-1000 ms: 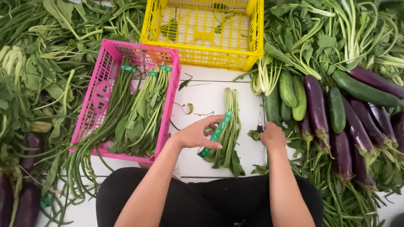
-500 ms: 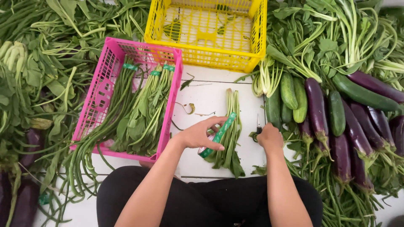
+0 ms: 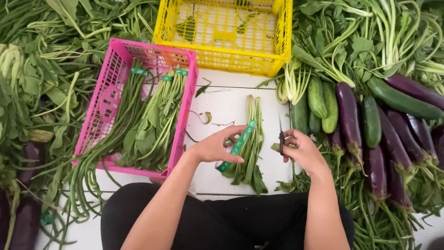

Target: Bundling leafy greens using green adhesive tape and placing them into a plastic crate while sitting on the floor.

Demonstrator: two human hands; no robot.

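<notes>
The left hand (image 3: 213, 148) is gripping a strip of green tape (image 3: 238, 146), with thumb and fingers closed around its near end; the strip is running diagonally up across a bundle of leafy greens (image 3: 252, 139). That bundle is lying on the white tiled floor (image 3: 226, 102), stems pointing far and leaves near, in the middle of the scene between the two hands. The right hand (image 3: 303, 150) is sitting just right of the bundle, fingers closed on a small dark blade (image 3: 281, 136) that is pointing upward; whether it is a knife or scissors cannot be told.

To the left, a pink crate (image 3: 111, 99) is holding long beans (image 3: 127, 111) and tied greens (image 3: 159, 118), the beans spilling over its near edge. A yellow crate (image 3: 222, 51) is standing at the far side. On the right, cucumbers (image 3: 323, 102) and purple eggplants (image 3: 351, 115) are lying among loose leafy stalks. More loose greens are covering the far left of the floor.
</notes>
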